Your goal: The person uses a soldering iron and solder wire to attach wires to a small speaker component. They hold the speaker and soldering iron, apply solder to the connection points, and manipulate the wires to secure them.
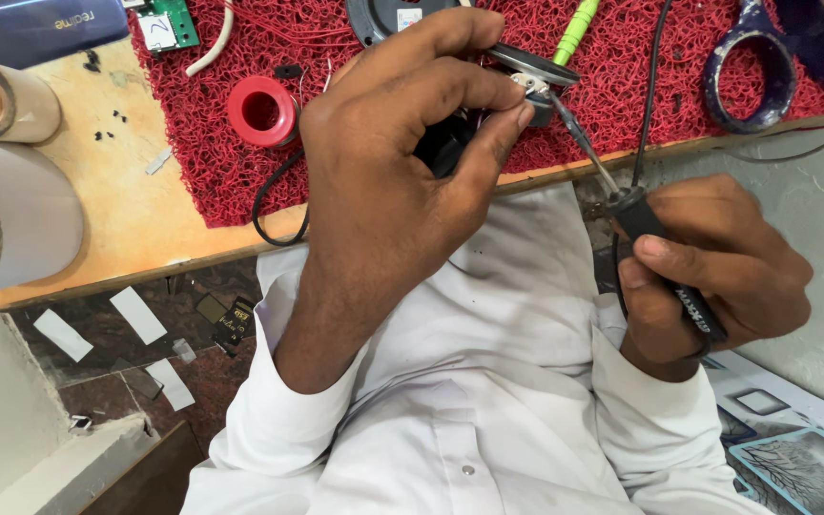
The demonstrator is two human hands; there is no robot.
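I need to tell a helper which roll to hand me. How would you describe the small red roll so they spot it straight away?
Start at the red mesh mat that covers the wooden bench. Near its left edge, just left of the left hand, lies the small red roll, flat with its hole facing up. It is the only red roll; the big rolls off the mat to the left are pale and much larger.

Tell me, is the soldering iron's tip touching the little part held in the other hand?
Touching: the head view shows the soldering iron tip meeting the small part pinched by the left hand.
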